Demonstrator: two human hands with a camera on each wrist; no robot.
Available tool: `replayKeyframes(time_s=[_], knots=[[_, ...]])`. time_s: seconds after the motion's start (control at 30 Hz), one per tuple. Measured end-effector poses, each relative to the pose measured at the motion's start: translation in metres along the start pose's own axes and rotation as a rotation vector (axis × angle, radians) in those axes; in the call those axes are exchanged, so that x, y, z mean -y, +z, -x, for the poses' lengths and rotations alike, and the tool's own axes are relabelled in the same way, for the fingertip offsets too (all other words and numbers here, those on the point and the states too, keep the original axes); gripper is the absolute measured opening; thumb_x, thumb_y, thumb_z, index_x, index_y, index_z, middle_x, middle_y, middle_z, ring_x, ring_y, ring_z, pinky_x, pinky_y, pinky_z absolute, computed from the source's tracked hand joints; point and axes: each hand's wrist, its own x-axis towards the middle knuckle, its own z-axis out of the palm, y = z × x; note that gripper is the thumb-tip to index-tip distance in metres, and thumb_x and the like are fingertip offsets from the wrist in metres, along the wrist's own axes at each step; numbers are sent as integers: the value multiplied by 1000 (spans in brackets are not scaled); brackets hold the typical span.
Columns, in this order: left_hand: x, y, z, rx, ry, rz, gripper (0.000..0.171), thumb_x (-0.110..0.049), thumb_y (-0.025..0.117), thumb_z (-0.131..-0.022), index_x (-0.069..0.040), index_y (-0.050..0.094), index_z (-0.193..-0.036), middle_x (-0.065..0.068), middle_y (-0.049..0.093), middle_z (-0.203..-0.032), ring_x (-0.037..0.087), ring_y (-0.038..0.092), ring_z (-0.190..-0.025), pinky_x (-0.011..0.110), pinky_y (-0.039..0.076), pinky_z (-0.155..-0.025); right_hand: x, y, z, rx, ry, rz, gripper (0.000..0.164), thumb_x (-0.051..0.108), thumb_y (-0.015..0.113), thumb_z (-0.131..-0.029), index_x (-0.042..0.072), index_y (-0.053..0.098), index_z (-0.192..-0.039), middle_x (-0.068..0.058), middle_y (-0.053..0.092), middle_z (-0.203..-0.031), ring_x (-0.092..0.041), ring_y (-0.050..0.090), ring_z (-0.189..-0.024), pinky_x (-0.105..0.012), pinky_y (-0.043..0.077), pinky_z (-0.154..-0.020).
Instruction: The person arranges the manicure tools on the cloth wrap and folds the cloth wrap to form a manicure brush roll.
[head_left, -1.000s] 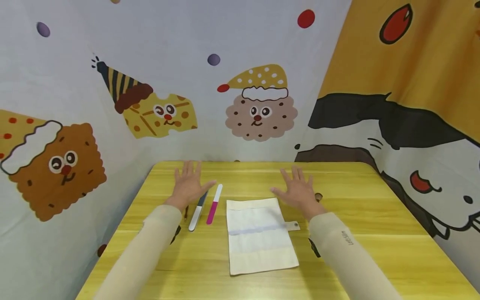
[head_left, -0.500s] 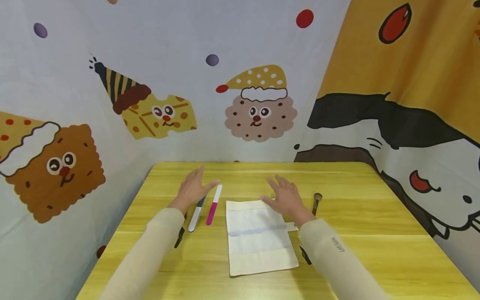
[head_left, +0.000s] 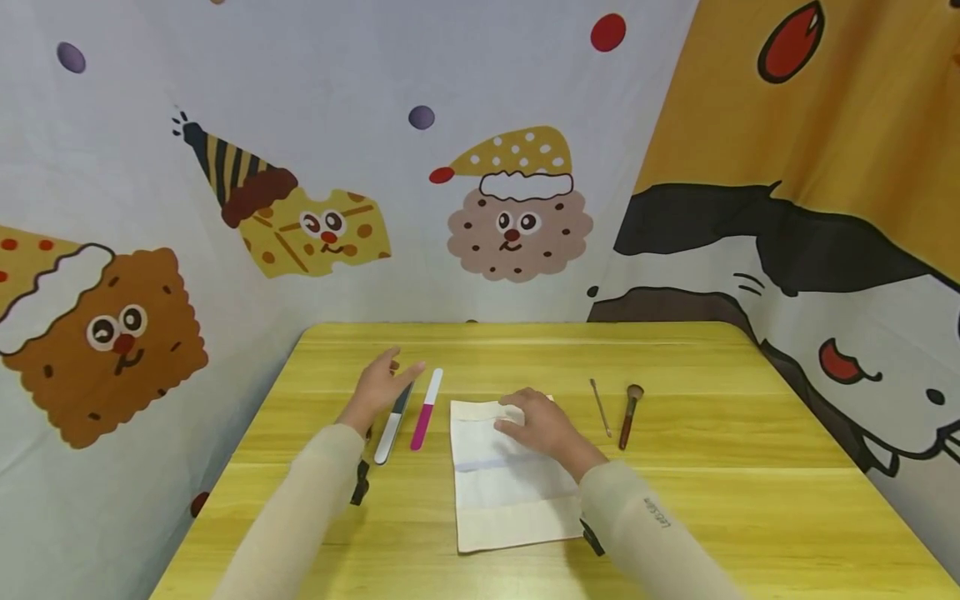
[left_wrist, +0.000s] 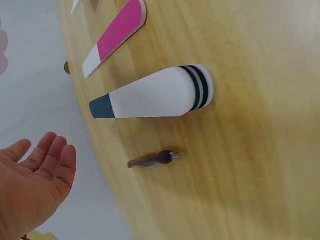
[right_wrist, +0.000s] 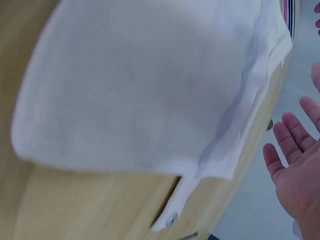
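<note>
My left hand (head_left: 378,387) hovers with loosely spread fingers above two nail files, one grey and white (head_left: 390,429), one pink and white (head_left: 425,417). In the left wrist view, that hand (left_wrist: 37,182) holds nothing. A small dark-handled tool with a metal tip (left_wrist: 152,160) lies near the white file there. My right hand (head_left: 542,423) is over the upper part of a flat off-white cloth pouch (head_left: 517,517), fingers slightly bent and holding nothing. The right wrist view shows that hand (right_wrist: 300,160) beyond the pouch's edge, and its snap strap (right_wrist: 175,210).
Right of the pouch lie a thin metal stick (head_left: 601,408) and a makeup brush (head_left: 630,417). The wooden table (head_left: 720,517) is backed by a cloth printed with cartoon figures (head_left: 517,233), which also hangs at both sides.
My right hand has moved left and down from beside the pouch to over it, uncovering the brush and metal stick. My left hand has lowered slightly, and the fingers of both hands have relaxed.
</note>
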Motion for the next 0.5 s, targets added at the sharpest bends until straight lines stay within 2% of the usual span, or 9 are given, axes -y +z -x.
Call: replayKeyframes(time_s=[0.13,0.3,0.5], knots=[[8,1,0,-17,-32,47,84,-56,58,-95,-5,29,-155,24,46,-141,40,48,-125,55,42,-102,3,10,2,25,-21,-77,36,33,72,-92,10,69,-120,-8,64,-122,-30,58,-114,-49,47,-96],[17,1,2,-30,-77,119,88,-60,61,-91,-7,32,-154,21,47,-140,38,48,-124,54,41,-101,4,23,4,45,-45,-110,28,30,75,-90,12,72,-111,0,66,-107,-23,60,-102,-44,49,-89],[25,2,2,-52,-114,215,76,-49,65,-94,-7,37,-151,19,47,-139,36,46,-124,53,40,-103,10,34,9,39,-53,-166,19,25,78,-87,13,74,-101,5,65,-98,-19,60,-96,-39,50,-86]])
